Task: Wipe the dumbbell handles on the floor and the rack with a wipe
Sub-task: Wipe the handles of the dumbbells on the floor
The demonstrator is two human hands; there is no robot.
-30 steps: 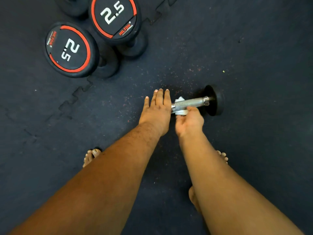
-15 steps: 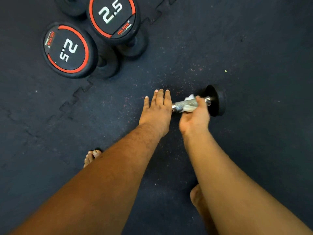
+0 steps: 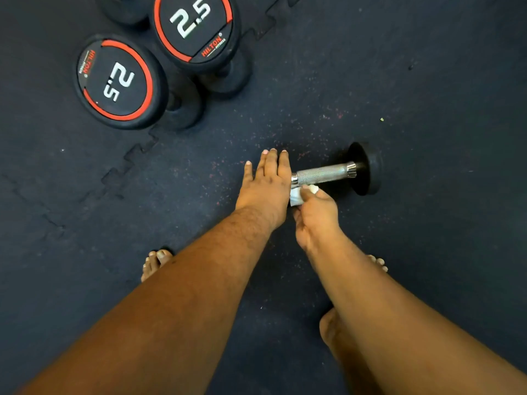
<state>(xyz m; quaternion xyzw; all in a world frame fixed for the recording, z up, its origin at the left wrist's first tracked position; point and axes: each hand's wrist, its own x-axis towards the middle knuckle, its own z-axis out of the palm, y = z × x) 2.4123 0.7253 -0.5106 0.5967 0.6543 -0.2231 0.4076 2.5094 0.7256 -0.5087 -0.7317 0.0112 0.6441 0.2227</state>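
Observation:
A small black dumbbell lies on the dark floor mat, its knurled steel handle (image 3: pixel 323 173) bare along most of its length and its right head (image 3: pixel 366 169) showing. My left hand (image 3: pixel 266 185) lies flat with straight fingers over the dumbbell's left head, which is hidden beneath it. My right hand (image 3: pixel 315 212) pinches a crumpled white wipe (image 3: pixel 296 196) at the near side of the handle's left end, just below the bar.
Two larger black dumbbells marked 2.5 (image 3: pixel 114 81) (image 3: pixel 195 25) stand on end at the upper left. Bare toes (image 3: pixel 155 263) (image 3: pixel 377 262) rest on the mat near my arms. Interlocking mat seams (image 3: pixel 128 163) run across the floor.
My right hand slid the wipe right along the handle, then back left and down to the handle's near left end. The left hand stayed pressed in place.

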